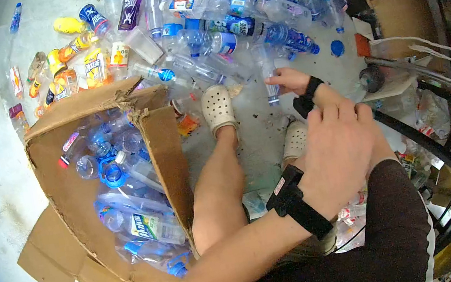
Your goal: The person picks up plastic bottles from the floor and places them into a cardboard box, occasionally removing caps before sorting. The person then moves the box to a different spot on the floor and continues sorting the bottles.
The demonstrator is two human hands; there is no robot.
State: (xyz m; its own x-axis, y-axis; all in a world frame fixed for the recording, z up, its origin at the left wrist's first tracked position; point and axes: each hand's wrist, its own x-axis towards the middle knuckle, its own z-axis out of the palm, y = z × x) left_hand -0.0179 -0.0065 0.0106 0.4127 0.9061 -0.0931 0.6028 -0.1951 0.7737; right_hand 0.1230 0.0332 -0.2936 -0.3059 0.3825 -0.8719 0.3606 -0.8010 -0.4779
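My right hand (290, 80) pinches a clear plastic bottle (266, 65) between thumb and fingers, just above the floor beside the pile of bottles. Across my right forearm lies my left hand (339, 138), its fingers bent over the arm and their tips hidden. Black straps circle both wrists. Close to the right hand are a blue disc-like piece (337, 48) and a blue-labelled bottle (298, 39).
A torn cardboard box (164, 162) of clear bottles stands left of my legs. Many drink bottles (193, 5) cover the floor ahead, orange ones (95, 67) at left. A black metal frame (441, 138) is at right. My light clogs (217, 107) are on the floor.
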